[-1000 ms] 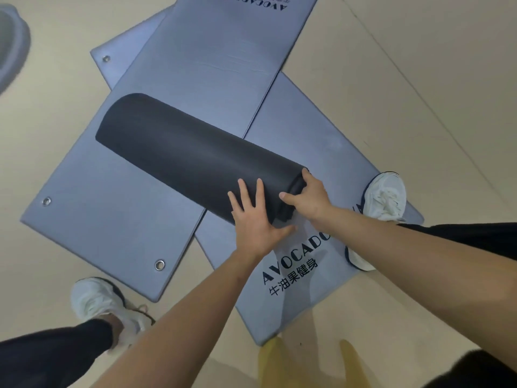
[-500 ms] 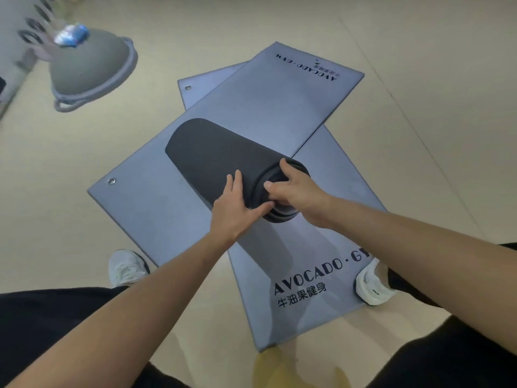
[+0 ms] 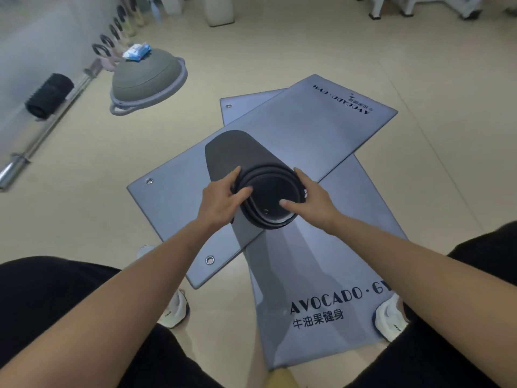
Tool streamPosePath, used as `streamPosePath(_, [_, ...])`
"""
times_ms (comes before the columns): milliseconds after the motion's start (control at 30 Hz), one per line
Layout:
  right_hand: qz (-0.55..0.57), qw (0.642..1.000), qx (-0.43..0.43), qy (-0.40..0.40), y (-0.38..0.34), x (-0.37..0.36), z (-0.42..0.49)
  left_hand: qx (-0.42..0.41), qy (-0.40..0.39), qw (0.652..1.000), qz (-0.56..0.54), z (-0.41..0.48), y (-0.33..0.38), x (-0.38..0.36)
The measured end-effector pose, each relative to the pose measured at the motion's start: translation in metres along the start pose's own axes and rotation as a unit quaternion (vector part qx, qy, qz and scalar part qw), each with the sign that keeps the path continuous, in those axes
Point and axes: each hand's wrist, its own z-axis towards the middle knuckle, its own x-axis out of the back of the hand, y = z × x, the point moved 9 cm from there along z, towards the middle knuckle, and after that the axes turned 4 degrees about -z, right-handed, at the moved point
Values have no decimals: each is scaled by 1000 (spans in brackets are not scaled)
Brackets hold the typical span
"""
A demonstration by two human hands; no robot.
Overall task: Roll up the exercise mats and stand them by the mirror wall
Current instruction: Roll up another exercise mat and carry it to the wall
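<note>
Rolled mat (image 3: 237,155), dark, gripped at its near end over two flat grey mats.

Left hand (image 3: 221,201) and right hand (image 3: 313,198) clasp opposite sides of the spiral end, thumbs hooked over the rim, likely so the layers cannot spring loose while the roll is raised. Upper flat mat (image 3: 293,135) lies crosswise over lower flat mat (image 3: 335,247); both unrolled. Balance dome (image 3: 148,77) and barbell (image 3: 47,127) sit along the far-left wall.
</note>
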Motion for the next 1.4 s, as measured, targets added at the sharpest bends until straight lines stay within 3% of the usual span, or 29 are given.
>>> streamPosePath(267, [41,996,44,73,-38,9,21,4,43,998,-43,10,12,28])
streamPosePath(500, [123,980,113,104,-103,56,-8,-16,104,990,-93,-8,54,102])
streamPosePath(633, [72,977,143,140,-109,65,-36,-35,70,988,-133,-45,67,103])
streamPosePath(767, [-17,972,143,185,-104,69,-39,-57,24,997,-54,-65,69,83])
streamPosePath(833, [-17,971,142,190,-105,70,-35,-37,27,996,-72,-67,63,83])
streamPosePath(1067, [23,975,132,175,-121,72,5,33,92,983,-157,-25,44,107])
streamPosePath(1400, [120,990,78,4,-187,98,144,122,33,976,-179,105,69,154])
